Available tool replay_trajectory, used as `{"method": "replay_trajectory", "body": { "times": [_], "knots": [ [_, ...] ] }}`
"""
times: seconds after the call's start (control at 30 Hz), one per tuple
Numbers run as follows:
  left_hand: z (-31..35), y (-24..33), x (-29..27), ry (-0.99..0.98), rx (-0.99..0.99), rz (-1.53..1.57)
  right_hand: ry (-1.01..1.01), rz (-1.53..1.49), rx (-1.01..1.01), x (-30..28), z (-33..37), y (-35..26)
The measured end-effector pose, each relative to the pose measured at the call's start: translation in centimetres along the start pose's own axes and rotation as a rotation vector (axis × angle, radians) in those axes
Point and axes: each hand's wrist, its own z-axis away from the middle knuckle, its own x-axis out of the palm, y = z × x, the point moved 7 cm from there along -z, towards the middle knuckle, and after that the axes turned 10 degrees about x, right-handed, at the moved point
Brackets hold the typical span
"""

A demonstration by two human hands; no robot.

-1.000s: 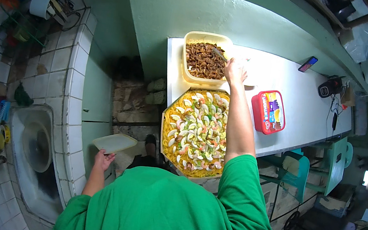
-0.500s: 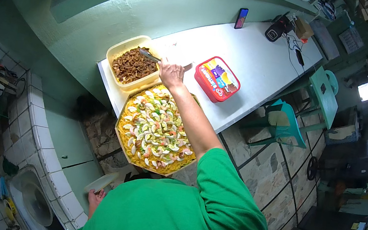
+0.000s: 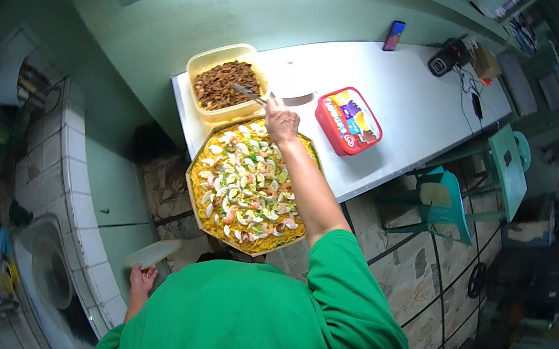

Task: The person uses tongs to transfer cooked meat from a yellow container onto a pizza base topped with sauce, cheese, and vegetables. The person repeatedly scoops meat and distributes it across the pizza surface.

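Note:
My right hand (image 3: 281, 122) is closed around the handle of a slim silver utensil (image 3: 247, 93); its exact kind is hard to make out. The utensil's far end rests in dark brown shredded meat (image 3: 221, 89) inside a pale yellow plastic container (image 3: 199, 59). Just below my right hand and forearm lies an eight-sided tray (image 3: 191, 178) of yellow noodles topped with egg slices, shrimp and chopped greens. Low at the left, my left hand (image 3: 142, 279) grips the edge of a pale translucent lid (image 3: 154, 255), held away from the table.
On the white table (image 3: 409, 115) stand a red tub (image 3: 338, 138), an upright phone (image 3: 393, 36) and a black speaker (image 3: 449, 58) with cables. A whitish round item lies behind my right hand. Green chairs (image 3: 442, 203) stand right; a tiled counter with a sink (image 3: 51, 261) is left.
The whole view has shifted, so the table things sit further right. The utensil's end has moved further into the middle of the meat. My left hand keeps hold of the lid.

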Motion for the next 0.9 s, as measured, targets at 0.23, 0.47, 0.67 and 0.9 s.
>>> {"method": "replay_trajectory", "body": {
  "times": [0.23,0.47,0.67,0.9],
  "knots": [
    [-0.6,-1.5,-0.5,0.050,-0.026,0.072,0.067,-0.060,0.000,-0.9,0.2,-0.2],
    [0.2,-2.6,-0.7,0.082,-0.018,0.076,0.008,-0.062,0.028,-1.0,0.5,0.0],
    [0.9,-2.7,-1.0,0.109,-0.003,0.115,-0.037,-0.382,0.142,-4.5,2.4,2.0],
    [2.2,-3.1,-3.1,0.190,-0.020,0.113,-0.262,-0.439,0.346,-6.8,13.7,5.4]
  ]
}}
